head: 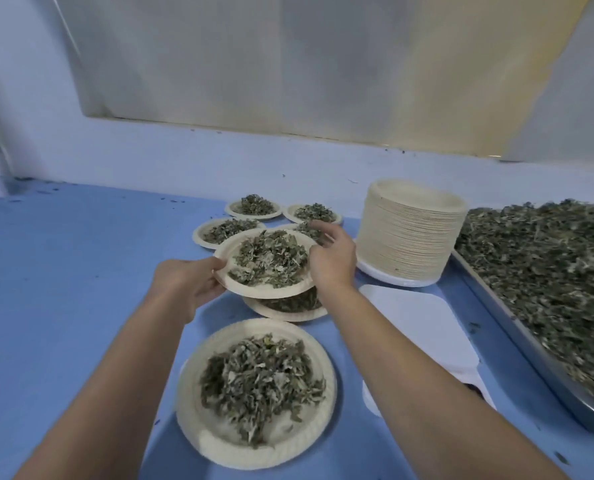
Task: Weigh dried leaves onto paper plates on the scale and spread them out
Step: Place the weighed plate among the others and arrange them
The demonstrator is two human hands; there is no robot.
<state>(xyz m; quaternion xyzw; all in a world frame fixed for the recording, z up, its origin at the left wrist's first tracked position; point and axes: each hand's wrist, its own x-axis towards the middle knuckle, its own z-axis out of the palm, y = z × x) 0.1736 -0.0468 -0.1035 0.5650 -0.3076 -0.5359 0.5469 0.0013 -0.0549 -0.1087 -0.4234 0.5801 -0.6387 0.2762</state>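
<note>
Both of my hands hold one paper plate (254,289) heaped with dried leaves above the blue table. My left hand (188,282) grips its left rim and my right hand (332,258) grips its right rim. Under it another filled plate (288,315) rests on the table, half hidden. Nearest to me lies a larger-looking filled plate (219,441). The white scale (423,323) sits bare to the right, partly behind my right forearm. A metal tray (517,327) piled with loose dried leaves (545,265) fills the right side.
Several more filled plates (254,206) lie further back near the wall. A tall stack of unused paper plates (410,237) stands on a white base right of my right hand. The left half of the blue table (63,271) holds only leaf crumbs.
</note>
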